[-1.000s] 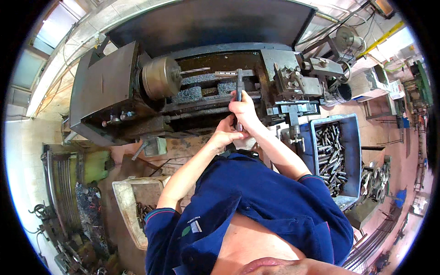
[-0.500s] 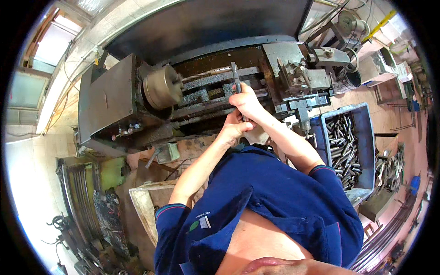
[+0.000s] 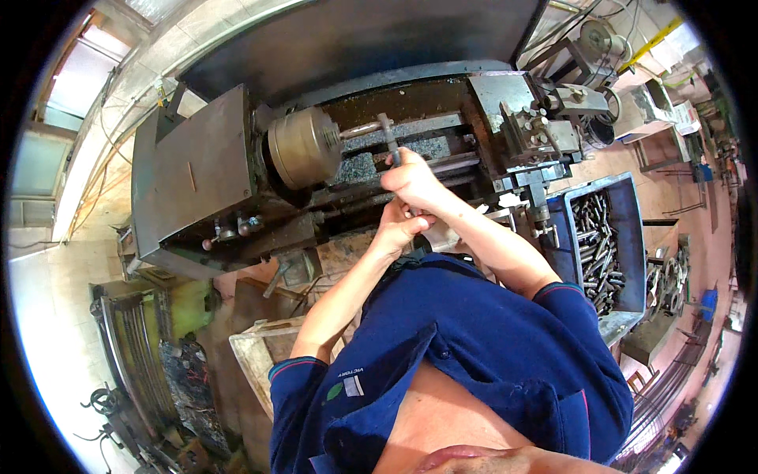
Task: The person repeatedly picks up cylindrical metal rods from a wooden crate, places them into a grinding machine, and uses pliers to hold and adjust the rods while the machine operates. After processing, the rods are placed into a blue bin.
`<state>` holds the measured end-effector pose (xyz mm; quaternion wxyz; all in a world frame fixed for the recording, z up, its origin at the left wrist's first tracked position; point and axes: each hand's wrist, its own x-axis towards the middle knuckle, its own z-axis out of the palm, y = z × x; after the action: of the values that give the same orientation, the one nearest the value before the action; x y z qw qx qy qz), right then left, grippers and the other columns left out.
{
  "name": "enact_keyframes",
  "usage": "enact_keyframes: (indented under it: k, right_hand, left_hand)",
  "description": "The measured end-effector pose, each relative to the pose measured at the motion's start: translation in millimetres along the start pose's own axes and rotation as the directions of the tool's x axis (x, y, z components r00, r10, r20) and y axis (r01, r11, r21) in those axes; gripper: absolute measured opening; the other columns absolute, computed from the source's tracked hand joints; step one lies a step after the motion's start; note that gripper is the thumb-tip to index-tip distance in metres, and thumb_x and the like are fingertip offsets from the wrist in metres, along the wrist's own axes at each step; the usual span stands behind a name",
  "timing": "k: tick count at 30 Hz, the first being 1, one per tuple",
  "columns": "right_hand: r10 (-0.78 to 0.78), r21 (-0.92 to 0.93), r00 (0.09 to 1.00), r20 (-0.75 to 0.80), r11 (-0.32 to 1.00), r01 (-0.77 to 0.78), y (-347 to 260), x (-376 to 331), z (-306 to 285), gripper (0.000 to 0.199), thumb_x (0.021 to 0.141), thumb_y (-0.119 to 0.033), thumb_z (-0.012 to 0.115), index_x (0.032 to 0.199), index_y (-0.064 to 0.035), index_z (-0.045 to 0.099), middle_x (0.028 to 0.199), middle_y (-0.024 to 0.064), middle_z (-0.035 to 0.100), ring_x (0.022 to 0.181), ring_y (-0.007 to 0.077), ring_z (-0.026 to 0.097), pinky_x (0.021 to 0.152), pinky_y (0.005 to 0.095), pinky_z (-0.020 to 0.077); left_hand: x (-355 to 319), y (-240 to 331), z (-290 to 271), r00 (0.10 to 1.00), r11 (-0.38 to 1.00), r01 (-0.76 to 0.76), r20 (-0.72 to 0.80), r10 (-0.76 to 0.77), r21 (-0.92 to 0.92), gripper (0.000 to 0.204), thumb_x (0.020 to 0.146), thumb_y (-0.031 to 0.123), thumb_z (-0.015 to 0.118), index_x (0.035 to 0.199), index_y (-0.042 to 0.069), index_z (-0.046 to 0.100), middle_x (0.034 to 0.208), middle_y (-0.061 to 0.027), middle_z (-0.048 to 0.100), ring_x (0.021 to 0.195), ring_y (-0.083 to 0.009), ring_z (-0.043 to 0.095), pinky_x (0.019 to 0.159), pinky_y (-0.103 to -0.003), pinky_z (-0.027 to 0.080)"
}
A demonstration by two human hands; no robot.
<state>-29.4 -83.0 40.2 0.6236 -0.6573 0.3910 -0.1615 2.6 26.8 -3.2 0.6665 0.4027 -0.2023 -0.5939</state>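
Observation:
I stand over a metal lathe [image 3: 197, 182] with a round brass-coloured chuck [image 3: 304, 146]. A thin rod [image 3: 359, 128] sticks out of the chuck to the right. My right hand [image 3: 414, 180] is closed around a long grey metal tool [image 3: 387, 130] held upright over the lathe bed, its top end near the rod. My left hand [image 3: 399, 229] sits just below the right one and grips the lower end of the same tool; that end is hidden by my fingers.
The tool post and carriage [image 3: 529, 130] stand to the right of my hands. A blue crate [image 3: 628, 237] full of metal rods sits at the right. A pale tray [image 3: 253, 355] lies at lower left, with racks and scrap metal [image 3: 158, 355] beside it.
Both hands stay together on the tool over the lathe bed. My head has tilted, so the lathe has shifted right and down in view.

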Motion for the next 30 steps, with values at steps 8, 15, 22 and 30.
enact_keyframes:
  k: [8, 15, 22, 30]
  right_hand:
    - [-0.016, 0.007, 0.995, -0.100, 1.000, 0.017, 14.3, 4.8, 3.5, 0.028, 0.059, -0.012, 0.059, 0.080, 0.0017, 0.048, 0.070, 0.0123, 0.051, 0.067, 0.0205, 0.051, 0.062, 0.0321, 0.0429]
    - [0.236, 0.208, 0.972, 0.009, 0.950, -0.233, -2.8, -5.0, -9.0, 0.021, 0.061, -0.009, 0.055, 0.078, -0.0014, 0.047, 0.067, 0.0073, 0.049, 0.063, 0.0161, 0.048, 0.057, 0.0306, 0.0414]
    - [0.055, 0.070, 0.998, 0.012, 0.996, -0.056, 1.9, 2.9, 7.2, 0.026, 0.063, -0.007, 0.055, 0.087, -0.0036, 0.044, 0.065, 0.0042, 0.044, 0.058, 0.0124, 0.044, 0.049, 0.0286, 0.0364]
    - [0.060, 0.079, 0.996, -0.062, 0.995, -0.055, 3.8, 0.5, -1.6, 0.024, 0.061, -0.010, 0.056, 0.082, -0.0020, 0.047, 0.068, 0.0062, 0.047, 0.066, 0.0155, 0.047, 0.058, 0.0305, 0.0397]
  left_hand:
    - [4.5, 1.7, -9.8, 0.995, 0.992, 0.054, 0.077, -0.063, 0.118, 0.072, 0.058, 0.028, 0.082, 0.110, -0.006, 0.045, 0.095, -0.0071, 0.058, 0.089, -0.0171, 0.058, 0.081, -0.028, 0.047]
    - [8.6, -7.0, -4.6, 0.998, 0.996, 0.044, 0.048, -0.048, 0.078, 0.059, 0.059, 0.013, 0.077, 0.108, -0.002, 0.048, 0.095, -0.0057, 0.057, 0.087, -0.0137, 0.057, 0.075, -0.025, 0.047]
    - [5.5, -1.4, -23.2, 0.991, 0.995, 0.045, 0.122, -0.056, 0.091, 0.052, 0.062, 0.013, 0.075, 0.104, -0.003, 0.050, 0.090, -0.0044, 0.059, 0.080, -0.0131, 0.058, 0.072, -0.025, 0.048]
    - [8.7, -7.3, -15.2, 0.993, 0.996, 0.068, 0.095, -0.073, 0.060, 0.056, 0.061, 0.015, 0.077, 0.104, -0.004, 0.049, 0.087, -0.0052, 0.058, 0.079, -0.0146, 0.058, 0.071, -0.025, 0.047]
